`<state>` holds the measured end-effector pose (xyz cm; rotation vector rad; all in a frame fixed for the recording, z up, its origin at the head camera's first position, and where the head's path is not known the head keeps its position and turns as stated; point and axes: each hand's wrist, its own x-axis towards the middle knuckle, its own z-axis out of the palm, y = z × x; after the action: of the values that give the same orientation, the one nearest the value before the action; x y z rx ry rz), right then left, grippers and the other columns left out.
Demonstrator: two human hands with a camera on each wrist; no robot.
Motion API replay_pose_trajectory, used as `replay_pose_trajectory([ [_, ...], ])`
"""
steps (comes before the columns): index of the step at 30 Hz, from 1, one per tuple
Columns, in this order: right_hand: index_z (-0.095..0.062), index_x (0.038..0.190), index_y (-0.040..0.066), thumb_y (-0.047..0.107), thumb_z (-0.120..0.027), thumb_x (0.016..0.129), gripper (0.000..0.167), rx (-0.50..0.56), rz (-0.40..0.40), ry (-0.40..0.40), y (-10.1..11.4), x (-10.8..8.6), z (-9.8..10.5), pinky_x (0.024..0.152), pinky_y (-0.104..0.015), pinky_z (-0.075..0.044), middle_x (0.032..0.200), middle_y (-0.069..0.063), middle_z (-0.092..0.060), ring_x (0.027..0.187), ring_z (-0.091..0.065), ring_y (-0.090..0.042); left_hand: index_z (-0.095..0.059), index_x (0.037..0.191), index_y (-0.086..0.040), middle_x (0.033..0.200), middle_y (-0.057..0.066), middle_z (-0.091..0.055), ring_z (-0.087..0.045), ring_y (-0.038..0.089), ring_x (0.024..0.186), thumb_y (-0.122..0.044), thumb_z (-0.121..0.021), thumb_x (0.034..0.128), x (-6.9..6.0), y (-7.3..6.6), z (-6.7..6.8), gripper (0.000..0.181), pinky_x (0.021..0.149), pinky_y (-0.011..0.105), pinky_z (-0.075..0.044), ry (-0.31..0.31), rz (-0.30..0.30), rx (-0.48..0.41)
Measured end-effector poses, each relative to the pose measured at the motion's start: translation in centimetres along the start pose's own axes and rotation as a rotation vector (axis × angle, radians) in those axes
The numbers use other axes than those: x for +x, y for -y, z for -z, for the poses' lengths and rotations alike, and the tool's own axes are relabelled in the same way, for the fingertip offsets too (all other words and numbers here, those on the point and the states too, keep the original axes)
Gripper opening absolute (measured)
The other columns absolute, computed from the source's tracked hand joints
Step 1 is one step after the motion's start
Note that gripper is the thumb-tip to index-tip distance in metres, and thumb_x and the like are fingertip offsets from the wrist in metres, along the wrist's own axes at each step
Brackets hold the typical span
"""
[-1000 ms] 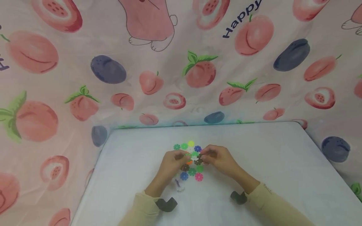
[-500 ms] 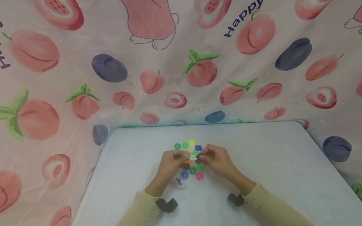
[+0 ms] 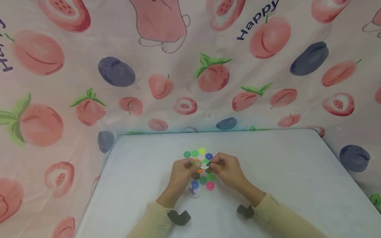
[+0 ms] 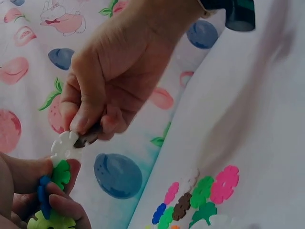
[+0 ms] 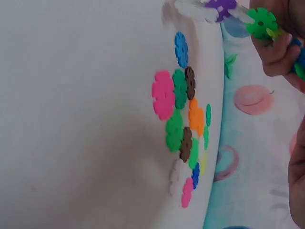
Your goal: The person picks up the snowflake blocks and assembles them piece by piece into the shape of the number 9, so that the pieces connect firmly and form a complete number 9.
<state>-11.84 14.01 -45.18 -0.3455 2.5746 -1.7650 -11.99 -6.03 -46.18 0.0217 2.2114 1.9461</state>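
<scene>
one word reads whole: "happy" [image 3: 257, 20], in dark blue print on the cloth backdrop [image 3: 184, 66], far beyond the right hand [image 3: 229, 169]. more lettering [image 3: 6, 64], away to the left of the left hand [image 3: 182, 172], is cut off. peaches, blue plums and part of a pink rabbit [image 3: 160, 24] also cover the cloth, which hangs beyond both hands. under them spreads a smooth white tabletop [image 3: 274, 175].

the left hand has its fingers curled round a chain of joined, notched plastic discs: a white disc [image 4: 63, 145] juts from its fingertips, a green disc [image 4: 61, 174], a blue disc [image 4: 44, 196] and a yellow-green disc [image 4: 50, 220] sit within the grip, and a purple disc [image 5: 223, 8] hangs out on the near side of that hand. the right hand pinches a brown disc [image 4: 87, 139] between thumb and finger, right at the white disc's edge; whether the two interlock i cannot tell. loose discs [image 5: 174, 131] in pink, green, orange, brown and blue lie on the tabletop below and between the hands. a dark strap [image 3: 179, 218] shows at the left cuff.
</scene>
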Motion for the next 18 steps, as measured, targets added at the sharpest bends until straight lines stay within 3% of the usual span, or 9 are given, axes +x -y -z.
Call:
replay_pose_trajectory([
  [6,-0.072,0.093,0.011,0.007,-0.074,0.092,0.005,-0.031,0.061,0.09,-0.8,0.2,0.9,0.068,-0.028,-0.061,0.091,-0.011,-0.074,0.073,-0.069,-0.015,-0.075,0.098,0.001,0.077,0.005,-0.07,-0.069,0.03,0.078,-0.024,-0.074,0.0929,0.0,-0.2,0.4,0.025,0.077,0.039,-0.058,0.046,0.006,0.011],
  [9,-0.074,0.099,0.013,0.016,-0.075,0.093,0.007,0.004,0.045,0.135,-1.3,0.4,1.6,0.069,-0.03,-0.062,0.094,-0.013,-0.075,0.072,-0.072,-0.016,-0.073,0.102,0.001,0.077,0.001,-0.067,-0.066,0.025,0.077,-0.026,-0.073,0.0938,0.1,-0.1,0.8,0.029,0.077,0.033,-0.054,0.088,0.021,-0.003],
  [13,-0.075,0.107,0.014,0.028,-0.071,0.097,0.017,0.06,-0.059,0.183,-1.8,0.7,2.6,0.076,-0.031,-0.062,0.101,-0.017,-0.074,0.079,-0.074,-0.021,-0.067,0.114,0.003,0.08,0.004,-0.064,-0.062,0.023,0.077,-0.026,-0.068,0.0969,0.4,0.1,1.1,0.034,0.079,0.034,-0.053,0.176,0.045,-0.048],
  [18,-0.073,0.112,0.008,0.033,-0.067,0.099,0.029,0.045,-0.157,0.167,-2.5,1.1,3.5,0.081,-0.032,-0.062,0.106,-0.022,-0.071,0.086,-0.073,-0.026,-0.058,0.125,0.0,0.086,0.008,-0.065,-0.066,0.019,0.078,-0.025,-0.057,0.1038,0.6,0.0,1.5,0.033,0.079,0.032,-0.056,0.251,0.076,-0.075],
])
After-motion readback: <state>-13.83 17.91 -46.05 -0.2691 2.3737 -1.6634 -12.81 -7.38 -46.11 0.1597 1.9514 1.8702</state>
